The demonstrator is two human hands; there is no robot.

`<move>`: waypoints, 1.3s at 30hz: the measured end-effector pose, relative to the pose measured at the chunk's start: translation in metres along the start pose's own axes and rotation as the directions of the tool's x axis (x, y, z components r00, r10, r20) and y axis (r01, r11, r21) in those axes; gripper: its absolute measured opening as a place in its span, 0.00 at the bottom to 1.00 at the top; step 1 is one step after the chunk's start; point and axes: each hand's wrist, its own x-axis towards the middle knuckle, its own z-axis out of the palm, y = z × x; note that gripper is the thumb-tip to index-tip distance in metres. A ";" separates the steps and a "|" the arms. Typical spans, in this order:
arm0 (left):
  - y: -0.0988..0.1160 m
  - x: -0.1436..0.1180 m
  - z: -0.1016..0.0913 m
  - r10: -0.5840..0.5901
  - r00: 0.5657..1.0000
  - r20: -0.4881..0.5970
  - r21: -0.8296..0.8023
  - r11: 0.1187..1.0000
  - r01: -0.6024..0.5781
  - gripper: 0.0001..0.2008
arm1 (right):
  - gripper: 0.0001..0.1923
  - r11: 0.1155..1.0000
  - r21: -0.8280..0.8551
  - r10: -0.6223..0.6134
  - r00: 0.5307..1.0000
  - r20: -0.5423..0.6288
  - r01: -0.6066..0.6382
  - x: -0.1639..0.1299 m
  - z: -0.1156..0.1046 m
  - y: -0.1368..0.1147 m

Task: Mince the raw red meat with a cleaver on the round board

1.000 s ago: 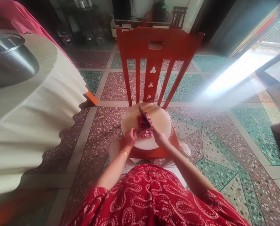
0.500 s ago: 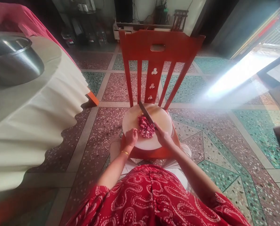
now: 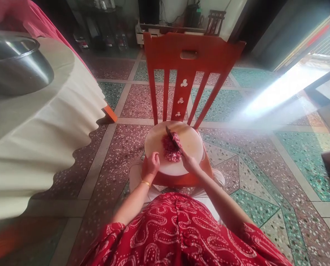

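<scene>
My right hand [image 3: 190, 162] grips the handle of a dark-bladed knife [image 3: 172, 137], whose blade lies across a heap of chopped raw meat [image 3: 170, 152]. The meat is red with pale bits and sits near the middle of a round, pale cutting board [image 3: 191, 142]. At the board's left front edge rests my left hand [image 3: 153, 163], its fingers curled in a loose fist beside the meat and apart from it. No object shows in that fist. A gold bangle circles the left wrist.
The board lies on the seat of a red-brown wooden chair [image 3: 191, 51], its slatted back standing beyond. To the left is a table with a cream cloth [image 3: 48, 122], bearing a large steel pot [image 3: 17, 70]. Speckled tile floor surrounds the chair; bright light enters at right.
The knife blade has come down and left, from the meat's right side onto the heap. My left hand has drawn slightly left. The view has shifted a little.
</scene>
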 end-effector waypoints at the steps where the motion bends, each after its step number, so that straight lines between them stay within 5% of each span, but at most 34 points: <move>1: -0.001 -0.002 0.000 0.031 1.000 -0.003 0.006 1.000 -0.031 0.10 | 0.27 1.000 -0.023 0.017 0.999 0.044 -0.016 0.003 0.000 0.001; 8: -0.007 -0.026 -0.007 0.298 0.941 0.162 0.104 0.943 -0.317 0.09 | 0.27 0.996 -0.053 0.066 0.997 -0.038 -0.068 0.005 -0.004 0.007; 12: -0.008 -0.030 -0.008 0.312 0.934 0.175 0.142 0.931 -0.337 0.09 | 0.25 0.990 -0.083 0.123 0.990 0.076 -0.116 0.004 -0.009 0.007; 17: -0.010 -0.029 -0.006 0.337 0.925 0.175 0.125 0.924 -0.361 0.10 | 0.27 0.998 -0.028 0.060 0.994 -0.095 -0.063 0.007 -0.015 -0.003; 22: -0.012 -0.031 -0.006 0.353 0.921 0.165 0.141 0.916 -0.376 0.11 | 0.26 0.991 -0.109 0.082 0.993 0.087 -0.072 0.016 -0.007 -0.001; 27: -0.013 -0.031 -0.005 0.348 0.917 0.195 0.154 0.912 -0.379 0.11 | 0.27 0.988 -0.118 0.094 0.995 -0.019 -0.096 0.029 -0.004 0.011; 32: -0.014 -0.031 -0.005 0.338 0.922 0.189 0.157 0.916 -0.369 0.10 | 0.24 0.993 -0.101 0.070 0.995 0.078 -0.062 0.036 -0.008 0.017; 36: -0.014 -0.031 -0.004 0.360 0.918 0.168 0.142 0.912 -0.384 0.10 | 0.26 0.992 -0.101 0.068 0.996 -0.057 -0.073 0.036 -0.012 0.012; 39: -0.013 -0.031 -0.005 0.344 0.923 0.171 0.165 0.914 -0.371 0.11 | 0.26 0.992 -0.108 0.069 0.997 -0.032 -0.072 0.035 -0.010 0.011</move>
